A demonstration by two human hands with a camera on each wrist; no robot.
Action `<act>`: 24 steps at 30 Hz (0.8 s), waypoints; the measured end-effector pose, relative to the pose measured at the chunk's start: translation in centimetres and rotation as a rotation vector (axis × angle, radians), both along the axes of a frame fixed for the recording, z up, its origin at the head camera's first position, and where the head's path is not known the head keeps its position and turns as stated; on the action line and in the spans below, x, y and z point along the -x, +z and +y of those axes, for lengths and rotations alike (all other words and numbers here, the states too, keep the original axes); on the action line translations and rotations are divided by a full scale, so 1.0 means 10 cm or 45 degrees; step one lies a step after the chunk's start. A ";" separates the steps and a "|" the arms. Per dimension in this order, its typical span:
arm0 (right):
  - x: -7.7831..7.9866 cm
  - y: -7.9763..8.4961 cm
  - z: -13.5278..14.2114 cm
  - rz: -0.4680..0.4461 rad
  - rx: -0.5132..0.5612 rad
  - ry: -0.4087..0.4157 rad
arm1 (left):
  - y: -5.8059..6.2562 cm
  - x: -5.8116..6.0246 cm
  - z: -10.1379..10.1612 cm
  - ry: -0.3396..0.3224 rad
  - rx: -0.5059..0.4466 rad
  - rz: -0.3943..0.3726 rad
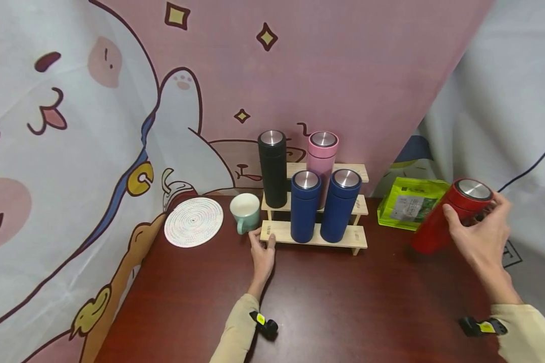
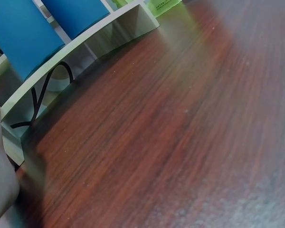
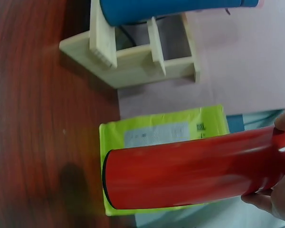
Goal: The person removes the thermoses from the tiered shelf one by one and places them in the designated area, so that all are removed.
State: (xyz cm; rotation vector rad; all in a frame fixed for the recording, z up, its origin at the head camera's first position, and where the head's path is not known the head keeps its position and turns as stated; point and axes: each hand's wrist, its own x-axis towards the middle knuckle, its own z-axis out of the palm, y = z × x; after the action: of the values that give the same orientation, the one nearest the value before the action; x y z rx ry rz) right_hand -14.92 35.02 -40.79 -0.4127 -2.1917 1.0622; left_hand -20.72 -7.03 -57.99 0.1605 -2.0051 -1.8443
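While the left hand (image 1: 262, 257) grips the left end of the lowest board of a three-tier wooden stand (image 1: 281, 230), the right hand (image 1: 485, 237) holds a red bottle (image 1: 433, 234) at the right side of the head view. The left thumb lies on the board's near edge, apart from the fingers at its left end. The right thumb and fingers are parted around the upper body of the bottle, which tilts with its steel-topped cap to the right and far. On the lowest tier stand two blue bottles (image 1: 305, 214); on the middle tier, a black bottle (image 1: 273, 174) at left and a pink bottle (image 1: 321, 159) farther right. A pale green mug (image 1: 250, 221) sits just left of the stand, and a round woven mat (image 1: 193, 222) lies beyond it to the left on the table (image 1: 322, 302). Right of the stand is a green packet (image 1: 404, 201).

As the left wrist view shows only the hand's edge, I cannot tell there how its fingertips lie; a dark cord (image 2: 42, 92) shows beneath the stand.

In the right wrist view, the fingers pinch the red bottle from opposite sides near its upper end. Its black-rimmed base appears clear of the table, and its body hides part of the green packet.
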 end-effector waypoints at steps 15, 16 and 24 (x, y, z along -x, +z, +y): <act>0.01 -0.22 0.42 -0.113 0.024 -0.247 | 0.10 -0.02 0.03 -0.011 -0.051 0.048; 0.01 -0.23 0.45 -0.125 0.043 -0.265 | 0.17 -0.06 0.03 -0.019 -0.050 0.052; 0.02 -0.37 0.63 -0.157 0.100 -0.342 | 0.35 -0.16 0.02 -0.040 -0.060 0.059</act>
State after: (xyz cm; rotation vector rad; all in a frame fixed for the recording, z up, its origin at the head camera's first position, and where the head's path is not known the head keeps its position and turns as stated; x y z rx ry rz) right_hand -15.10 41.33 -44.49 -0.8032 -2.1298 0.9988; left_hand -19.14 -6.88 -54.49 0.0999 -1.9445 -1.8981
